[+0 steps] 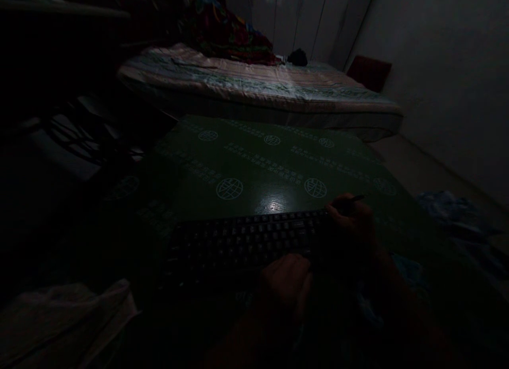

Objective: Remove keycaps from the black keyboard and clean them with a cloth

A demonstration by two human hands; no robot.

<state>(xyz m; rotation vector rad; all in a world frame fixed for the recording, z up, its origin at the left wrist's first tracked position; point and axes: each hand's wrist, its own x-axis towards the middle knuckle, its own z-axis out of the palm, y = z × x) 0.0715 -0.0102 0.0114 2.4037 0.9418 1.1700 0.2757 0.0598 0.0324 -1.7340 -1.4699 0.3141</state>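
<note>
A black keyboard (pixel 246 242) lies across the green table in very dim light, its keys facing up. At its near edge, right of the middle, my left hand (pixel 286 284) is closed, knuckles up, with its fingers bent against the keyboard. My right hand (pixel 352 218) is at the keyboard's right end, pinching a slim dark pen-like tool (pixel 357 198) whose one end sticks out past the fingers to the right. The tool's other end is hidden in the dark, so its kind cannot be made out.
The green table top (pixel 274 162) carries pale globe prints and lettering. Beyond it stands a bed (pixel 254 85) with a dark red flowered blanket (pixel 234 35). Pale cloth (pixel 67 316) lies at the near left, bluish cloth (pixel 453 210) at the right.
</note>
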